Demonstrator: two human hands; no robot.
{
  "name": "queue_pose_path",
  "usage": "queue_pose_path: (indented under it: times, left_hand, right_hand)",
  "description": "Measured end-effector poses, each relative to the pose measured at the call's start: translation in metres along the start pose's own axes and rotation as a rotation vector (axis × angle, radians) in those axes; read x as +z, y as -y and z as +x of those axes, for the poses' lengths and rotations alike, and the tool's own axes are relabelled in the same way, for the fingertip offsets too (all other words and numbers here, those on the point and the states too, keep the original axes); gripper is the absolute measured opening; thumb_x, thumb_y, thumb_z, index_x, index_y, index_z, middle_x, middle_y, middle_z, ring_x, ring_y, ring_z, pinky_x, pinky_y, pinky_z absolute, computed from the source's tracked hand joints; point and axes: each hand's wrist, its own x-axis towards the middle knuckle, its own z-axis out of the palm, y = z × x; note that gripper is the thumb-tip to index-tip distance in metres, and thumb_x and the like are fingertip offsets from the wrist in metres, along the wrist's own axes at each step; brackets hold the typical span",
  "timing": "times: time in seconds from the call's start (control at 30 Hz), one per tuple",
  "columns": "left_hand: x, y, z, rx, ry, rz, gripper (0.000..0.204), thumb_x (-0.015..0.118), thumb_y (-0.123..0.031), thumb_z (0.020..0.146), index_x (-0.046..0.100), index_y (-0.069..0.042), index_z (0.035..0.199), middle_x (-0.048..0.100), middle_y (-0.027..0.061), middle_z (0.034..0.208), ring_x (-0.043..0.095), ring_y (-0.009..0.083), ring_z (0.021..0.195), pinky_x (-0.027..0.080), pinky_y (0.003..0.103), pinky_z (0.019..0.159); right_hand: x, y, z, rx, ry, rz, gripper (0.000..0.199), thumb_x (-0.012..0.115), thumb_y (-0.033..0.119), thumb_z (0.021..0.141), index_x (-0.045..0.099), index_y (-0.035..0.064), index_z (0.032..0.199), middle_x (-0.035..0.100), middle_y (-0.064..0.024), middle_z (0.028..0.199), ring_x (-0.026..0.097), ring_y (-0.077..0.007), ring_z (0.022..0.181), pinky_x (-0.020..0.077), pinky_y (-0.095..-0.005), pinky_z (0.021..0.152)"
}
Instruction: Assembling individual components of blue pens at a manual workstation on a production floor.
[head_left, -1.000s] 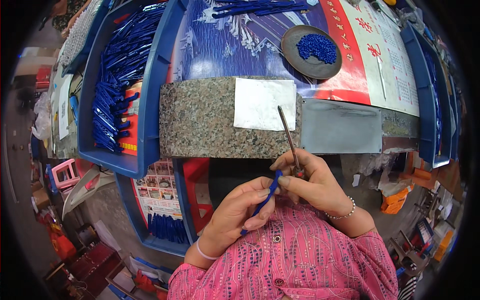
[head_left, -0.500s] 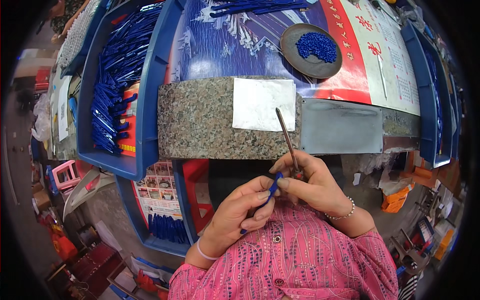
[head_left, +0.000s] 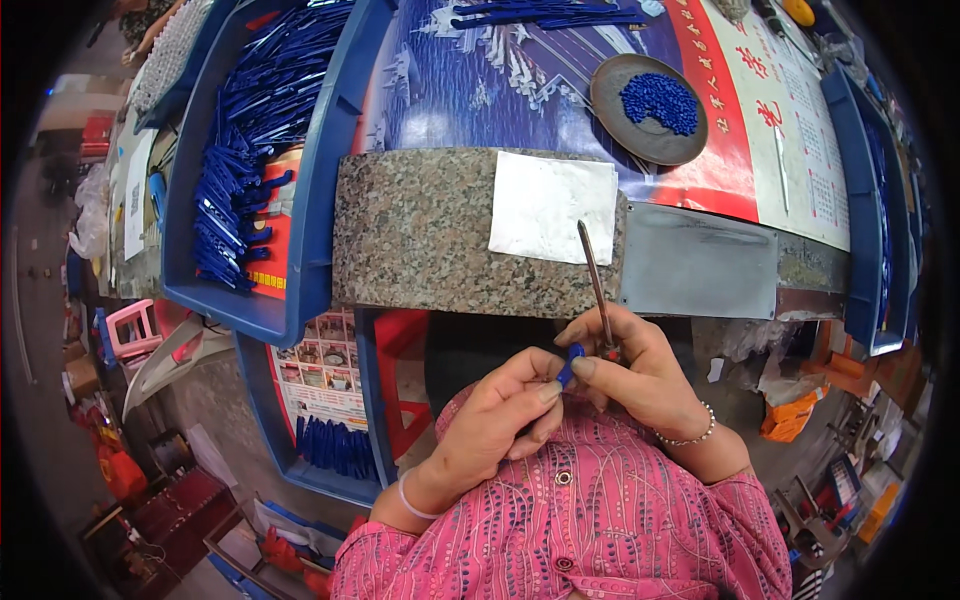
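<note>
Both hands met close to the body, just near of the granite slab (head_left: 430, 235). Left hand (head_left: 495, 425) was clenched round a small blue plastic part (head_left: 571, 364), pinched between thumb and fingertips; only its upper end showed. Right hand (head_left: 640, 375) touched the same blue part with thumb and forefinger and also gripped a thin metal rod (head_left: 595, 280), which stood nearly upright, tip leaning slightly far-left over the slab's near edge. Whether the rod entered the blue part could not be told.

A white sheet of paper (head_left: 550, 205) lay on the slab's right portion. Right of the slab, a grey metal plate (head_left: 700, 265). Farther off on the surface, a round dark dish (head_left: 615, 120) held small blue beads (head_left: 660, 100). At left, a blue tray (head_left: 320, 170) was heaped with long blue pieces (head_left: 240, 170). Lower left, a second blue bin (head_left: 265, 410) held more blue pieces (head_left: 335, 445). A bead bracelet (head_left: 690, 435) was on the right wrist, a pale band (head_left: 412, 497) on the left.
</note>
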Motion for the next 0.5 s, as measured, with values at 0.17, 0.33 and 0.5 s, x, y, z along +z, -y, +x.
queue_pose_path:
  times: [0.17, 0.33, 0.5]
  left_hand:
    - [-0.003, 0.011, -0.002, 0.305, -0.059, 0.392, 0.015, 0.043, -0.010, 0.094, 0.045, -0.001, 0.106, 0.048, 0.0005, 0.062, 0.037, 0.0025, 0.047, 0.028, 0.016, 0.042]
    - [-0.001, 0.017, -0.003, 0.592, -0.217, 0.774, 0.019, 0.050, -0.004, 0.091, 0.047, 0.003, 0.108, 0.059, 0.0033, 0.072, 0.052, 0.0031, 0.060, 0.041, 0.018, 0.052]
    - [-0.004, 0.018, -0.003, 0.691, -0.326, 0.848, 0.022, 0.053, 0.001, 0.088, 0.052, 0.004, 0.110, 0.064, 0.0052, 0.081, 0.059, 0.0049, 0.070, 0.046, 0.018, 0.062]
  right_hand:
    - [0.003, -0.002, 0.000, 0.000, -0.022, 0.009, 0.022, 0.059, 0.006, 0.084, 0.053, -0.0006, 0.104, 0.055, -0.0037, 0.082, 0.051, -0.0054, 0.054, 0.0400, -0.0176, 0.047]
    - [0.006, -0.008, -0.003, 0.010, -0.052, -0.007, 0.021, 0.059, 0.006, 0.084, 0.053, -0.0005, 0.102, 0.056, -0.0035, 0.081, 0.051, -0.0053, 0.055, 0.0403, -0.0181, 0.047]
    - [0.009, -0.009, -0.006, 0.023, -0.056, -0.033, 0.019, 0.060, 0.007, 0.084, 0.055, -0.0019, 0.101, 0.058, -0.0018, 0.081, 0.051, -0.0031, 0.061, 0.0411, -0.0174, 0.052]
